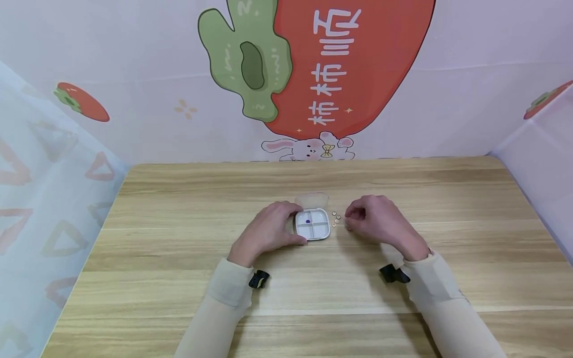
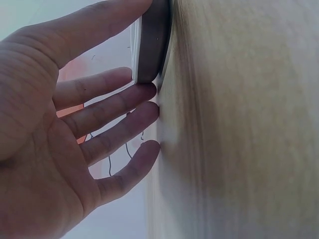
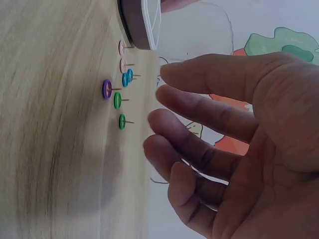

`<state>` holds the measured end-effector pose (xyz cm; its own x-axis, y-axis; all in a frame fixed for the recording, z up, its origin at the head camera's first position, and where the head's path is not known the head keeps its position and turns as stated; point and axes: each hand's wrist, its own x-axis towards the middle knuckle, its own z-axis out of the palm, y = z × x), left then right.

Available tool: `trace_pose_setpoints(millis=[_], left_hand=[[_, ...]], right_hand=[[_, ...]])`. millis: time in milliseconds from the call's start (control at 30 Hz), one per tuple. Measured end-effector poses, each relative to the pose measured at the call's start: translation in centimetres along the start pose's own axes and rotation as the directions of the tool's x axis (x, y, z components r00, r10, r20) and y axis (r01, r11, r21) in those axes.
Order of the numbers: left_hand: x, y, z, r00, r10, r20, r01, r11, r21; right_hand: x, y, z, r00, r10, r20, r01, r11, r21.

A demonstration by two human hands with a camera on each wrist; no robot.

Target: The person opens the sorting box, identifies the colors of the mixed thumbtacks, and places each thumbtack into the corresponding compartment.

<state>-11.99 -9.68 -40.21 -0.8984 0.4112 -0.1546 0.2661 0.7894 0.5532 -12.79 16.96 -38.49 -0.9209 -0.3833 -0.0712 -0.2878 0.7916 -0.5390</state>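
A small white pill box (image 1: pixel 320 230) with four compartments lies on the table, its clear lid (image 1: pixel 312 200) folded back. One purple-blue thumbtack (image 1: pixel 308 222) sits in the far left compartment. My left hand (image 1: pixel 268 231) holds the box from the left, thumb at the near side and fingertips at the far side; the box's grey side (image 2: pixel 152 45) shows in the left wrist view. To the right of the box, my right hand (image 1: pixel 376 219) hovers with loosely bent fingers and nothing between them. Below its fingertips stand a purple thumbtack (image 3: pixel 106 89) and a green thumbtack (image 3: pixel 117 99), points up.
More thumbtacks lie close to the box's right side: another green thumbtack (image 3: pixel 122 121), a blue thumbtack (image 3: pixel 125 78) and a pink thumbtack (image 3: pixel 122 47) among them. The wooden table (image 1: pixel 179 238) meets a printed cloth backdrop (image 1: pixel 156 114) at the back and sides.
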Motion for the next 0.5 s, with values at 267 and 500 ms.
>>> trace_pose_setpoints(millis=[267, 500], left_hand=[[0.05, -0.06, 0.04, 1.000, 0.002, 0.002, -0.002, 1.000, -0.001], [0.05, -0.01, 0.03, 1.000, -0.002, 0.004, 0.002, 1.000, 0.001]], right_hand=[[-0.11, 0.32, -0.32, 0.998, -0.008, 0.062, 0.010, 0.999, -0.031], [-0.12, 0.61, -0.20, 0.996, -0.036, 0.083, 0.041, 0.997, -0.067]])
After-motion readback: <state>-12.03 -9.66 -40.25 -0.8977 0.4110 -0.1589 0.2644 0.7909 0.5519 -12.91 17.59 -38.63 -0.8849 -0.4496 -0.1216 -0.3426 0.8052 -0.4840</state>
